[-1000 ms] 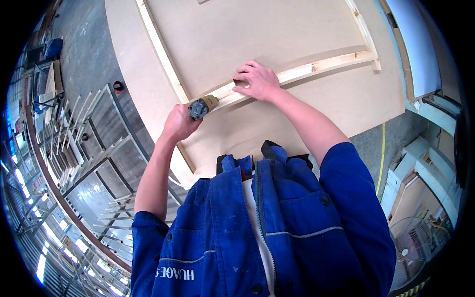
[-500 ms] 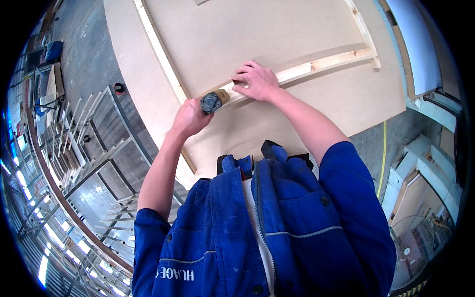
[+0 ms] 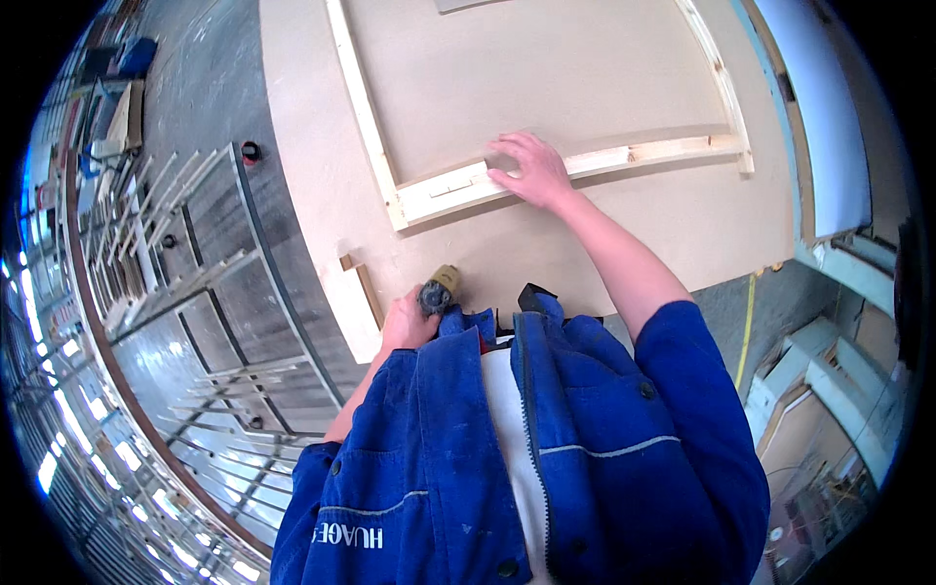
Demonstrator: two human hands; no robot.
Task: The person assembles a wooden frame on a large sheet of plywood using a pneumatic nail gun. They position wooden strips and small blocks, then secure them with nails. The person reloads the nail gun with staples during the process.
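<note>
"Where's the power tool [image 3: 440,289]?"

"Clasped in your left hand [image 3: 407,325], jutting just right of your grip, near your jacket [image 3: 450,419]."

"And the wooden rail [image 3: 603,162]?"

"Under your right hand [image 3: 535,175], extending past it on both sides; I can't tell whether you're clenching it."

Wooden frame [image 3: 604,161] lies on big board [image 3: 507,244], right hand [image 3: 538,171] at its near bar, between the two side rails. Left hand [image 3: 409,324] has power tool [image 3: 441,283] nearer the body, by the board's near side, just right of a wood block [image 3: 351,302] at the board's near-left edge. Metal rack [image 3: 260,224] left of board, down on floor [image 3: 219,97]; another panel [image 3: 824,107] beyond its right edge.
</note>
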